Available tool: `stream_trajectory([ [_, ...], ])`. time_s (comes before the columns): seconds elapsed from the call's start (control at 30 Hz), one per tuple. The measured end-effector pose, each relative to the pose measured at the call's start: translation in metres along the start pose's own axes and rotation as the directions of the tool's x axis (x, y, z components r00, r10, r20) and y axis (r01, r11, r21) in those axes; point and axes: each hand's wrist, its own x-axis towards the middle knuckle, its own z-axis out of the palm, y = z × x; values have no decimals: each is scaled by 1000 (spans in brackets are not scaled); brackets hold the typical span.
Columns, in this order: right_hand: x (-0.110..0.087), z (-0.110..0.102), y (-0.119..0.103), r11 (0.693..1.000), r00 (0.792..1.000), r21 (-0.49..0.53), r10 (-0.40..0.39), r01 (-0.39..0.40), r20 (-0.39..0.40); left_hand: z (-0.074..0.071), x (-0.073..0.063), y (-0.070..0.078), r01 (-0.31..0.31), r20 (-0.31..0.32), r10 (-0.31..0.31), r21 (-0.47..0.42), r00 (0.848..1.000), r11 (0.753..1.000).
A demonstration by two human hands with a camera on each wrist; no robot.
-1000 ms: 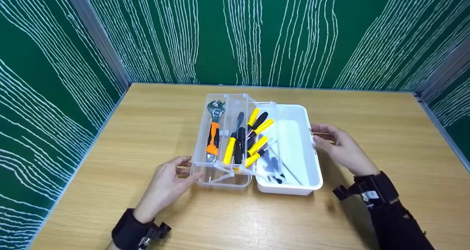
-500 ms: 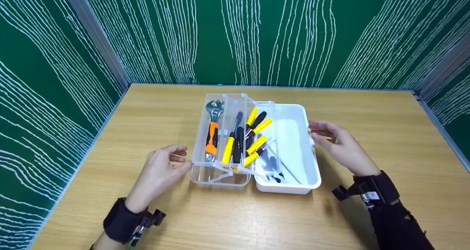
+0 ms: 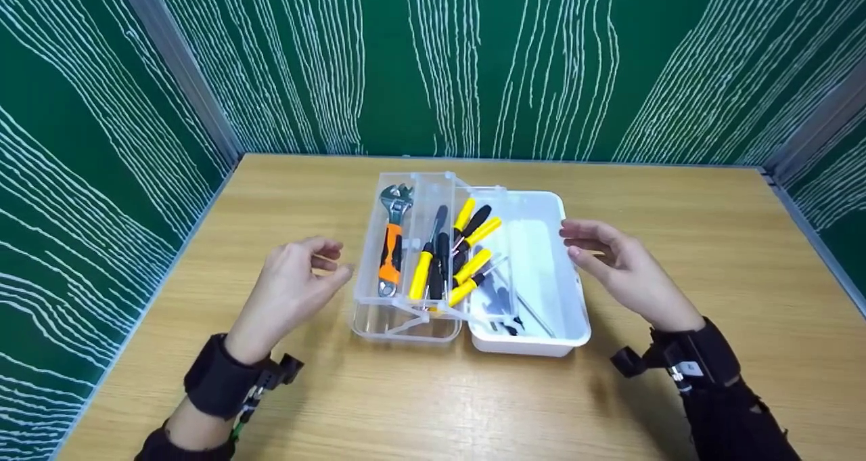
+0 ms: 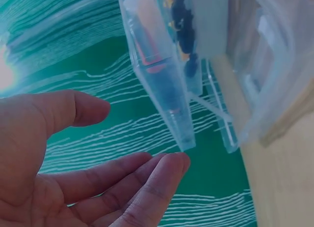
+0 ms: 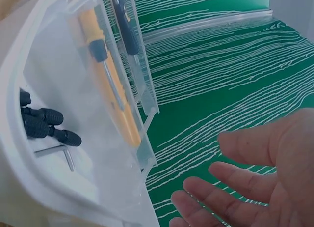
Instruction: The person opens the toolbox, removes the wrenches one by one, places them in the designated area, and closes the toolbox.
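A toolbox stands unfolded on the table, its white base (image 3: 583, 312) on the right and its clear trays (image 3: 414, 197) fanned out to the left over a clear lid (image 3: 443, 336). An adjustable wrench (image 3: 390, 244) with an orange and black handle lies in the outer tray. Yellow and black screwdrivers (image 3: 421, 275) fill the inner ones. My left hand (image 3: 291, 288) hovers just left of the trays, thumb and fingers apart and holding nothing, as the left wrist view confirms. At the base's right wall, my right hand (image 3: 622, 268) has loosely bent fingers with nothing between them.
Inside the white base lie black-handled pieces (image 5: 49, 116) and a bent metal hex key (image 5: 67, 156). Green panels (image 3: 389, 61) with white wavy lines border the wooden table (image 3: 298, 197) at the back and sides.
My left hand has let go of the clear lid's side, then risen and moved away from it. The right hand has lifted slightly off the base's right side. The toolbox stays put.
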Motion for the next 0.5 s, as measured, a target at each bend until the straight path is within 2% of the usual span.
stream_trajectory([
  [0.23, -5, 2, -9, 1000, 1000, 0, -10, 10, 13, -8, 8, 22, -83, -4, 84, 102, 996, 991],
  [0.5, -11, 4, -21, 999, 999, 6, -34, 34, 15, -13, 17, 50, -207, -22, 215, 192, 976, 959],
])
